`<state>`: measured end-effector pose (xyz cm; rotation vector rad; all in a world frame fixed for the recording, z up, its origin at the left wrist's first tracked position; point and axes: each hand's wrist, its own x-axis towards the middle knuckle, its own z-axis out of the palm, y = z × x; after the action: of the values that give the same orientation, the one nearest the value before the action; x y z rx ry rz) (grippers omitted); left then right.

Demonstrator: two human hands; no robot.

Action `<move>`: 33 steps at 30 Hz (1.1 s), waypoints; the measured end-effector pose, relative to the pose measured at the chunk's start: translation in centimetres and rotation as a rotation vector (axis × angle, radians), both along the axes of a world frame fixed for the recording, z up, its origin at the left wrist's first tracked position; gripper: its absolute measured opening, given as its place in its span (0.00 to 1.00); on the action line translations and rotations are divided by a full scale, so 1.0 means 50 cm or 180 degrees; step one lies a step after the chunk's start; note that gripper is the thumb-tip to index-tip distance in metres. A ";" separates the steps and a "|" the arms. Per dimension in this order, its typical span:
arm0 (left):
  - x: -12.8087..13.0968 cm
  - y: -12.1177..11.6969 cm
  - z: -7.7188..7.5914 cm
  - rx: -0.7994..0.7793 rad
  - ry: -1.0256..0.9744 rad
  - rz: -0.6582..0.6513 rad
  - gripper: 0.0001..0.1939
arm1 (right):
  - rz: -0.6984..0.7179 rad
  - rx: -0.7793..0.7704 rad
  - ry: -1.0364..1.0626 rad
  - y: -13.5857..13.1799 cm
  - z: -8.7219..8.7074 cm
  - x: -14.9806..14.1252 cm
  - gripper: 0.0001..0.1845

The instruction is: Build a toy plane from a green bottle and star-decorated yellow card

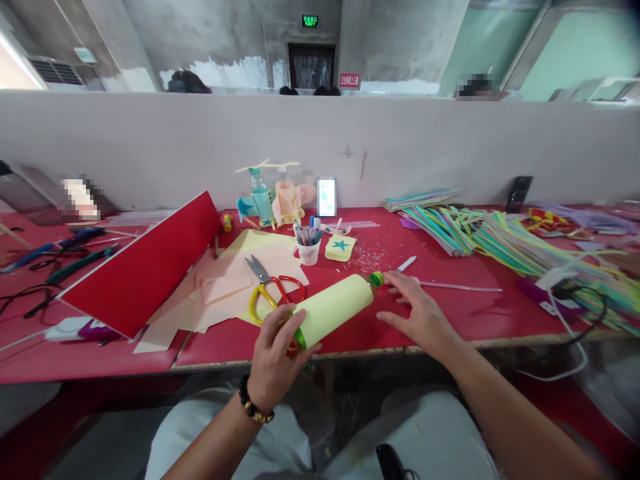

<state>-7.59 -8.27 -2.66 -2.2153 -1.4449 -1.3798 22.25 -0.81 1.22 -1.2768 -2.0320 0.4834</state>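
Observation:
A plastic bottle wrapped in pale yellow paper lies tilted over the table's front edge, its green cap pointing right and away. My left hand grips its green base end, fingers over the paper and thumb beneath. Close to the cap, my right hand has its fingers stretched out and thumb apart; whether a fingertip touches the cap I cannot tell. Scissors with one yellow and one red handle lie just behind the bottle, on sheets of pale pink and yellow paper.
Behind stand a cup of pens, a yellow pad with a star, decorated bottles and a lit phone. A red board leans at left. Coloured strips pile up at right, near a white cable.

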 end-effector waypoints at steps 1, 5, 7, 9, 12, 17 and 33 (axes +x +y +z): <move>0.003 -0.003 -0.005 0.0091 0.0069 0.0050 0.32 | -0.0016 -0.0056 0.0146 0.000 -0.008 -0.009 0.38; 0.023 -0.014 -0.017 0.0280 0.0372 0.0140 0.28 | -0.0021 -0.0508 0.0703 -0.013 -0.030 -0.048 0.39; 0.036 -0.017 -0.019 0.0293 0.0464 0.0143 0.27 | -0.0035 -0.0754 0.0871 -0.023 -0.036 -0.064 0.40; 0.048 -0.019 -0.019 0.0221 0.0388 0.0184 0.25 | -0.0073 -0.0927 0.0972 -0.031 -0.038 -0.074 0.41; 0.060 -0.022 -0.012 -0.0087 0.0071 0.0381 0.26 | -0.0160 -0.1055 0.1124 -0.038 -0.041 -0.077 0.43; 0.068 -0.024 0.022 -0.1023 0.0100 0.0874 0.31 | -0.0193 -0.1244 0.1416 -0.040 -0.056 -0.078 0.43; 0.077 -0.024 0.082 -0.2105 0.0606 0.0684 0.30 | -0.0127 -0.0711 0.1472 -0.036 -0.072 -0.114 0.40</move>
<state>-3.73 -9.46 1.44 -2.3405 -2.2119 -0.6520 16.54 -2.59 -2.39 -1.1952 -1.5950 0.9151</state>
